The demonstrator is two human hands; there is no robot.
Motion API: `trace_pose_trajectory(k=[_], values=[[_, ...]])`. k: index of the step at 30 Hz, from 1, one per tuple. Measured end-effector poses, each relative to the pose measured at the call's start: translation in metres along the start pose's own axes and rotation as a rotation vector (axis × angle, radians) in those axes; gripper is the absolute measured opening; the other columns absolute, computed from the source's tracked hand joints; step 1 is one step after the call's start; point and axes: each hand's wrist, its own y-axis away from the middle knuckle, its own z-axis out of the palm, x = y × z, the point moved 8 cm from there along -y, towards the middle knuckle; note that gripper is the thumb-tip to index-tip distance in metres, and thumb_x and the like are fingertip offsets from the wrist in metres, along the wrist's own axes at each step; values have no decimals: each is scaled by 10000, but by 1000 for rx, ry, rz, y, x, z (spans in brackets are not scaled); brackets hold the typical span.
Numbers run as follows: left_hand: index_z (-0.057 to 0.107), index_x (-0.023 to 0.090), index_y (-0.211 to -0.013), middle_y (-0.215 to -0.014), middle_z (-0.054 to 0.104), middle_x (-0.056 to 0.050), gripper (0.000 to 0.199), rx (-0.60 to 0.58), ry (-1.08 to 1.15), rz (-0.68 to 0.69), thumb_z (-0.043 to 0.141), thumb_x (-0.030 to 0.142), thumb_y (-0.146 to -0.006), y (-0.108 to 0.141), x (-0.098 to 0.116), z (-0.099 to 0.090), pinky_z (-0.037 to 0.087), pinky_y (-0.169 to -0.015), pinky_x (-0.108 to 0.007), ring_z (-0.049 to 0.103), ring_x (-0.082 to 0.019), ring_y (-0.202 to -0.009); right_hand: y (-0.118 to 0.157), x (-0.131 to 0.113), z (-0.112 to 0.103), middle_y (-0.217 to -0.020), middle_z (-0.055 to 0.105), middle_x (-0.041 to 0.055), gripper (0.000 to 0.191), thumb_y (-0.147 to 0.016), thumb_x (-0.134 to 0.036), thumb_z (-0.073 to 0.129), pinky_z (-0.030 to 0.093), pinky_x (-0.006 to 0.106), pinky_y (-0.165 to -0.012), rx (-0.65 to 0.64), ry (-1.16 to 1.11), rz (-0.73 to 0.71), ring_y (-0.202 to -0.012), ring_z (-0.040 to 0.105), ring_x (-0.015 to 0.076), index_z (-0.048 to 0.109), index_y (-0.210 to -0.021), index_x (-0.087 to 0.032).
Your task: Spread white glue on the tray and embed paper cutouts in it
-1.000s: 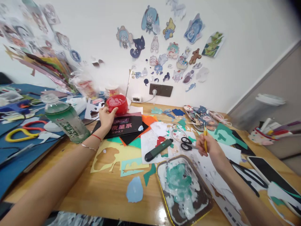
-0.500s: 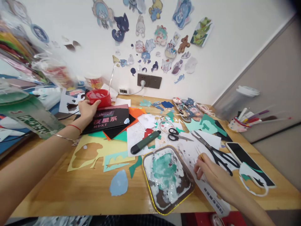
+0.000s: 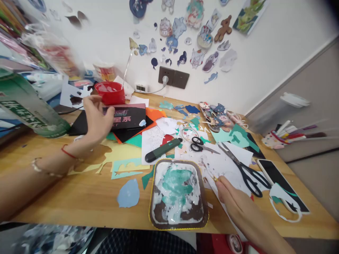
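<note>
- Tray (image 3: 203,204), brown with gold rim, smeared white and green, sits near the wooden table (image 3: 87,201)'s edge; I judge a bump could tip it.
- My right hand (image 3: 233,197) pinches a slim pale tool (image 3: 212,175); loose fingers could drop it.
- My left hand (image 3: 99,120), half-open, visibly empty, could knock the round red bowl (image 3: 112,94) just beyond.

I count from where I stand: bench (image 3: 92,201), one; left hand (image 3: 98,121), one; right hand (image 3: 235,198), one; bracelets (image 3: 70,152), two; thin tool (image 3: 209,171), one; tray (image 3: 182,225), one; red bowl (image 3: 112,96), one; scissors (image 3: 237,163), two pairs; green-and-black hand tool (image 3: 164,150), one; phone (image 3: 279,181), one; bottle (image 3: 26,109), one; pen cup (image 3: 274,140), one; wall plates (image 3: 180,80), two; brown bear figure (image 3: 223,29), one. Paper scraps (image 3: 129,193): too many to count.
</note>
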Motion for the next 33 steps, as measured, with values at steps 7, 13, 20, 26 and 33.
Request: trace_pose_trajectory(k=[7,13,20,26,33], values=[[348,207,-1184,-1263,438,-103,429,-621,257,118,561,268,-818,95,127,58,367,-1021,-390,327,-243,-1277,-26,-38,7,-883,575,36,265,-941,-321,299,447,294,-687,88,109,-415,-804,570,170,541,-994,-226],[447,185,-1108,-1139,530,-83,239,-640,63,123,457,228,-872,95,117,67,346,-983,-377,369,-215,-1190,-34,-66,17,-874,569,50,242,-920,-199,360,474,323,-681,239,216,-586,-795,565,184,569,-1042,-204],[566,201,-882,-796,583,-5,102,-598,9,172,466,210,-869,71,119,83,347,-818,-375,459,-178,-860,-38,-60,15,-891,561,38,216,-915,-186,387,451,317,-692,269,229,-544,-809,552,173,535,-1066,-222],[608,206,-845,-805,568,-12,123,-577,7,173,487,226,-856,69,115,86,322,-796,-388,453,-182,-840,-42,-50,8,-906,534,16,157,-913,-234,411,425,297,-699,130,113,-432,-814,538,147,532,-1012,-241],[624,204,-803,-816,556,-22,142,-533,15,192,495,233,-855,70,115,87,312,-794,-381,448,-189,-866,-56,-49,9,-903,547,-2,167,-910,-284,402,416,287,-663,-50,30,-292,-776,539,136,560,-954,-255]])
